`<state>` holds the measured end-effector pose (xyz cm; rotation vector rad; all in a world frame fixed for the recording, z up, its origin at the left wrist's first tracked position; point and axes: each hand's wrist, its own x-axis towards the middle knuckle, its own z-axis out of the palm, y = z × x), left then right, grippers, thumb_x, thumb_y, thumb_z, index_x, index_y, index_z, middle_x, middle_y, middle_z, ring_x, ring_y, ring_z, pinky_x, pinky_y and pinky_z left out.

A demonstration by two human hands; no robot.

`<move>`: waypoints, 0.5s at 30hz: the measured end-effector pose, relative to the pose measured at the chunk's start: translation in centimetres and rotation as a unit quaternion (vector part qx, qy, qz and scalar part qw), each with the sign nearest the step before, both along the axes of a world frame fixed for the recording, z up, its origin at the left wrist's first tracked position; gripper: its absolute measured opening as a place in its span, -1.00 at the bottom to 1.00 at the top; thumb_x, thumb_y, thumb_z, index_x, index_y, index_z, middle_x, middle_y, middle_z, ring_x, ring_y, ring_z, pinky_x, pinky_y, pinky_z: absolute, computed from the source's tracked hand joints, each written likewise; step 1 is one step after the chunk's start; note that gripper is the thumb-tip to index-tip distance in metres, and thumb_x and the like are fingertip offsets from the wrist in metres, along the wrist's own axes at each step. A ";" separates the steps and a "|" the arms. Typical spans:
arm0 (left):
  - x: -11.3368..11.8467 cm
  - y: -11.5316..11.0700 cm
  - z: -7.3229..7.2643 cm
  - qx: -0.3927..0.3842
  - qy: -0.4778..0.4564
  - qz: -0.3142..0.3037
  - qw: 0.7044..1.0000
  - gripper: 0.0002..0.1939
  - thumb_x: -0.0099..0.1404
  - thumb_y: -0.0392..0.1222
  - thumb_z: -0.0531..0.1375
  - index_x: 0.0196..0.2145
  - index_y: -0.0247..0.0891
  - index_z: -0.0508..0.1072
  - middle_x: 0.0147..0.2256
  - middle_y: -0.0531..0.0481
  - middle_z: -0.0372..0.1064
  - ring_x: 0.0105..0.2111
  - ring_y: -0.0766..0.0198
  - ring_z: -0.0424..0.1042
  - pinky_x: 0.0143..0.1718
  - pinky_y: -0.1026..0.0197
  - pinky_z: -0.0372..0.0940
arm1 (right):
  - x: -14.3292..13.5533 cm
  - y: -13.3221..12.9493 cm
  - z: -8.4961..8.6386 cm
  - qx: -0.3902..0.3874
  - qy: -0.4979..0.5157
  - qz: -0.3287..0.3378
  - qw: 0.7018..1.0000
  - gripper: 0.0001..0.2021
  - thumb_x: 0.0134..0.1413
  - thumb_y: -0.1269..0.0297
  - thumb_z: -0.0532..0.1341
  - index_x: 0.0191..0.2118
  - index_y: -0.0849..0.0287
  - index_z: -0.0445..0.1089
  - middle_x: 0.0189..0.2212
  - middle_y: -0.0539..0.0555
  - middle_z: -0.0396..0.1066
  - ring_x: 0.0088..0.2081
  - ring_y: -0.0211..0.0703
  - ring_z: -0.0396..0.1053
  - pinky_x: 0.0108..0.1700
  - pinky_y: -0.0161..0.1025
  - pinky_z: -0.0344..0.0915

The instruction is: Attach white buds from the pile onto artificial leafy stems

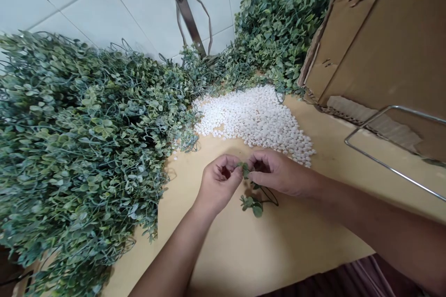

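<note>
Left of the hands, a heap of greenery (87, 148) spreads over the table (226, 260). The person's left hand (220, 182) and right hand (273, 174) nearly meet, the fingertips of both pinched on a leafy sprig (245, 170) between them; whether the loose leaves (257, 209) just below join it is unclear. The step in hand looks like fine fingertip work on that sprig, and the next move seems to call for a light, steady pinch. Just beyond the hands, white pieces (251, 116) lie loose, in no container. To their right stands a cardboard box (390, 46), its contents hidden.
</note>
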<state>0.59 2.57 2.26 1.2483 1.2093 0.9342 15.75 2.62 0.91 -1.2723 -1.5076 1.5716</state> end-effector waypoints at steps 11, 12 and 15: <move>0.2 0.3 -0.7 -0.032 -0.004 0.048 0.998 -0.86 -0.06 -0.25 0.25 -0.55 -0.30 0.33 -0.64 0.14 0.26 -0.64 0.48 0.14 -0.59 0.38 0.05 | -0.5 -0.4 -0.5 0.008 0.064 -0.091 0.994 -0.89 -0.06 0.26 0.13 -0.45 0.18 0.22 -0.55 -0.06 0.23 -0.51 -0.28 0.35 -0.47 -0.33 0.26; 0.2 0.2 -0.7 -0.027 0.002 0.052 0.998 -0.87 -0.06 -0.27 0.24 -0.55 -0.30 0.33 -0.65 0.15 0.25 -0.64 0.48 0.14 -0.59 0.38 0.05 | -0.5 -0.4 -0.5 0.033 0.041 -0.075 0.996 -0.90 -0.06 0.27 0.13 -0.44 0.19 0.24 -0.55 -0.04 0.25 -0.50 -0.28 0.33 -0.46 -0.32 0.25; 0.2 -0.1 -0.7 -0.004 0.040 0.040 0.998 -0.92 -0.08 -0.32 0.20 -0.58 -0.29 0.32 -0.65 0.15 0.23 -0.64 0.47 0.16 -0.59 0.37 0.08 | -0.3 -0.4 -0.6 0.101 -0.072 -0.043 0.991 -0.93 -0.06 0.36 0.11 -0.45 0.21 0.32 -0.54 0.01 0.31 -0.48 -0.25 0.30 -0.43 -0.29 0.22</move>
